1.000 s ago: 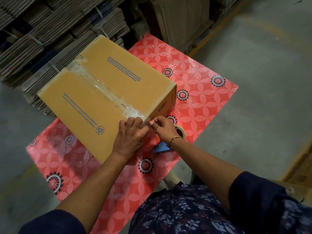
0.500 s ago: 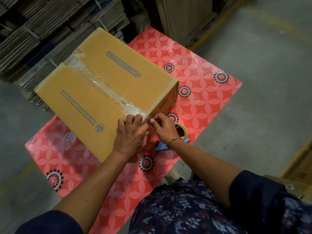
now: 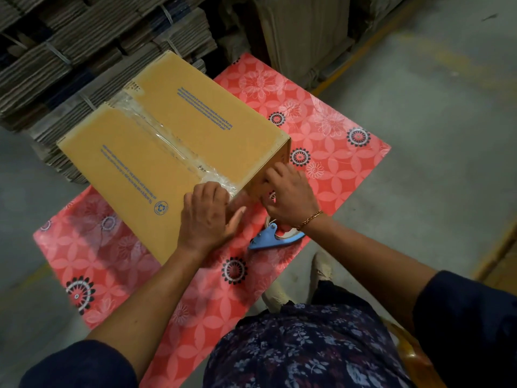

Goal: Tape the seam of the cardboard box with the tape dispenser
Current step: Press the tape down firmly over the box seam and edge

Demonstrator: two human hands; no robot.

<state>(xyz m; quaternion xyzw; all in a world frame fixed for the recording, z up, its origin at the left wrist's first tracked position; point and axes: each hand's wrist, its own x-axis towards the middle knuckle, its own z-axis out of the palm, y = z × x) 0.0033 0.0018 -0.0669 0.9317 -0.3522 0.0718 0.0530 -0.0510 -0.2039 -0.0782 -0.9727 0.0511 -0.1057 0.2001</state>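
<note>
A brown cardboard box (image 3: 156, 163) lies on a red flowered table (image 3: 330, 141), with clear tape (image 3: 167, 138) running along its top seam to the near edge. My left hand (image 3: 207, 217) lies flat on the box's near corner, fingers spread over the tape end. Over on the near side face, my right hand (image 3: 288, 194) presses with spread fingers, a gold bracelet on its wrist. A blue tape dispenser (image 3: 268, 238) lies on the table just below my right wrist, partly hidden by it.
Bundled stacks of flat cardboard (image 3: 70, 51) stand behind the table at the left and back. Upright flat cartons (image 3: 302, 32) lean at the back. Grey concrete floor (image 3: 419, 135) lies to the right, with a yellow line.
Both hands left the pinch at the tape end. My left hand flattened on the corner; my right hand moved right onto the box's side face. The dispenser shows more.
</note>
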